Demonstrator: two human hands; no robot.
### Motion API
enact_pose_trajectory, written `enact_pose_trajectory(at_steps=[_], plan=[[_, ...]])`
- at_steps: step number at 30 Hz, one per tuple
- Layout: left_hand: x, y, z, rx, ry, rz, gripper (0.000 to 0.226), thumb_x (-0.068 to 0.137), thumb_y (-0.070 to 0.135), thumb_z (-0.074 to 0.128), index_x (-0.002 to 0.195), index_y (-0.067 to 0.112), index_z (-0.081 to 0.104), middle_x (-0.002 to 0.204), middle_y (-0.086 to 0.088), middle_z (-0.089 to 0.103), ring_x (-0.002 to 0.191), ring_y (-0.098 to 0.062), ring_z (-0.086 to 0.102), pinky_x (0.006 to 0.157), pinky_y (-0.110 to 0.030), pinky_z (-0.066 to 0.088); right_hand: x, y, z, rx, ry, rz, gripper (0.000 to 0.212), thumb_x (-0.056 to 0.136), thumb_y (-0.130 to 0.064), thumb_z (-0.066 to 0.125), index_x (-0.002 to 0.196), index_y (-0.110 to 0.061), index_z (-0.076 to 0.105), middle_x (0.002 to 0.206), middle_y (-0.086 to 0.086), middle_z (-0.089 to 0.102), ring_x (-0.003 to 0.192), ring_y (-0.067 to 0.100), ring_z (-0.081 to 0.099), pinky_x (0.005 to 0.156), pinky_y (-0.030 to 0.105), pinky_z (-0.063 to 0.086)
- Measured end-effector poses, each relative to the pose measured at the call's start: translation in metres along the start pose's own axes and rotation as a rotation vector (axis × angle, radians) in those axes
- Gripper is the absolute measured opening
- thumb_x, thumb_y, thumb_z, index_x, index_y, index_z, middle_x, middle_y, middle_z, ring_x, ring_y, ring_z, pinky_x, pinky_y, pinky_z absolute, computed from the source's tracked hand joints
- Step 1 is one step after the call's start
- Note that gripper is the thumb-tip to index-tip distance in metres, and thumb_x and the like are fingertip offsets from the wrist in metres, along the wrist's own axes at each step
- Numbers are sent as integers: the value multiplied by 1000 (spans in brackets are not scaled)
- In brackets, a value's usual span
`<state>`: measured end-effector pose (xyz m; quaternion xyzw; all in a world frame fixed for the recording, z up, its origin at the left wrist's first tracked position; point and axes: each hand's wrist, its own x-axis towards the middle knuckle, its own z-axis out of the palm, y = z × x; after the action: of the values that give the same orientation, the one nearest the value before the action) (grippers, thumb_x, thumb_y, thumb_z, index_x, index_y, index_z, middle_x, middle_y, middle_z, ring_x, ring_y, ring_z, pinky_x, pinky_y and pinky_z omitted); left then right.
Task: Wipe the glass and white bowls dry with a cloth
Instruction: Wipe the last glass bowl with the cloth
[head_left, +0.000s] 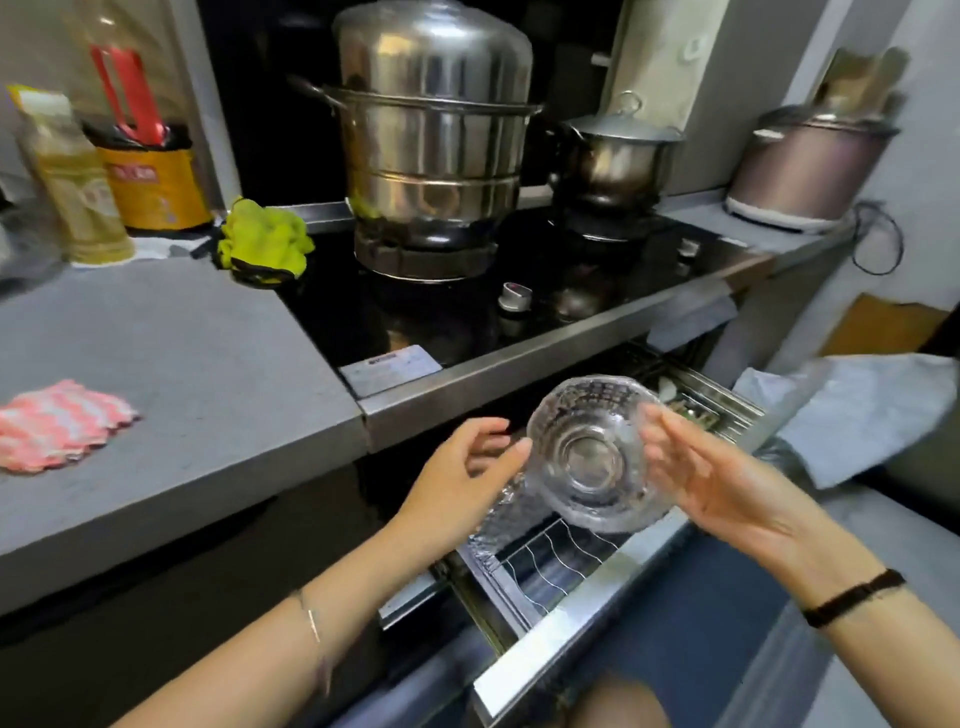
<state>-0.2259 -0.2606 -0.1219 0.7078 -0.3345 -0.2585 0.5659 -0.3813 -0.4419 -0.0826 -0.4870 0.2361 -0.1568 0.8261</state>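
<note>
A clear patterned glass bowl (592, 457) is held tilted, its base facing me, above an open pull-out drawer with a wire rack (550, 561). My left hand (457, 483) touches the bowl's left rim with its fingertips. On the bowl's right edge my right hand (717, 478) holds it with fingers spread. Another piece of glassware (493, 530) lies in the drawer below. A pink and white cloth (57, 426) lies on the grey counter (197, 374) at the left, away from both hands. No white bowl is visible.
A black hob (467, 312) carries a tall steel steamer pot (431, 140) and a small lidded pot (618, 150). A yellow-green cloth (265, 241) sits at the hob's left corner. Oil bottles (72, 176) stand at back left, a rice cooker (810, 161) at back right.
</note>
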Motion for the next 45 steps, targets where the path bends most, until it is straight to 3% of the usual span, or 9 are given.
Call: enact_pose_trajectory(at_steps=[2,6,9,15,21,27,31,37,45], plan=[[11,-25,14,126,-45,-2,39,90,46,56,125,29,53,120,10,60,106,1,56,90,-14,44,11,-1,-31,-8,75,-14,67,23,-38,99,84,-18,80,79,-4,73,64,4,68,59,17,55],[42,-66,41,344,-87,5,57,85,64,45,133,34,44,131,14,54,115,-1,51,99,-22,40,49,1,-79,-36,196,-10,26,76,-27,69,98,-15,69,75,-5,71,61,3,66,58,16,55],[65,-88,56,521,-124,32,65,87,64,42,143,34,32,144,14,42,128,-5,41,102,-22,34,83,6,-105,-72,229,-5,16,91,-18,54,101,-12,65,73,-3,69,62,6,64,59,15,55],[129,-118,86,765,-144,82,82,84,73,38,151,32,16,156,10,23,142,-12,24,115,-34,25,152,16,-148,-190,291,63,16,90,-15,58,102,-11,66,69,-1,69,61,8,61,71,22,51],[179,-155,102,966,-265,107,86,76,81,31,150,45,6,159,7,15,144,-16,22,111,-31,31,210,26,-156,-315,288,163,18,91,-10,61,106,-4,65,75,4,66,60,10,58,53,15,51],[205,-183,120,964,-329,-17,90,80,75,41,149,44,-9,153,0,31,133,-24,42,104,-31,38,267,47,-156,-376,315,204,16,97,-8,52,109,0,61,72,4,62,55,8,52,58,18,39],[205,-203,119,1048,-299,33,96,57,93,4,141,51,-19,158,6,19,143,-20,25,114,-34,27,298,61,-161,-387,297,242,18,99,-10,47,112,-4,60,75,3,61,42,2,54,55,17,35],[207,-221,120,1035,-192,128,103,56,96,-7,148,48,-2,161,6,12,148,-20,7,120,-37,15,318,81,-168,-422,164,326,22,101,-12,44,84,-13,58,59,-5,65,40,-1,52,53,16,31],[208,-227,122,1083,-96,199,91,74,91,12,148,39,27,153,-1,36,140,-29,34,112,-41,28,319,96,-172,-513,149,302,19,99,-13,50,106,-1,63,73,2,65,53,7,57,56,18,36]])
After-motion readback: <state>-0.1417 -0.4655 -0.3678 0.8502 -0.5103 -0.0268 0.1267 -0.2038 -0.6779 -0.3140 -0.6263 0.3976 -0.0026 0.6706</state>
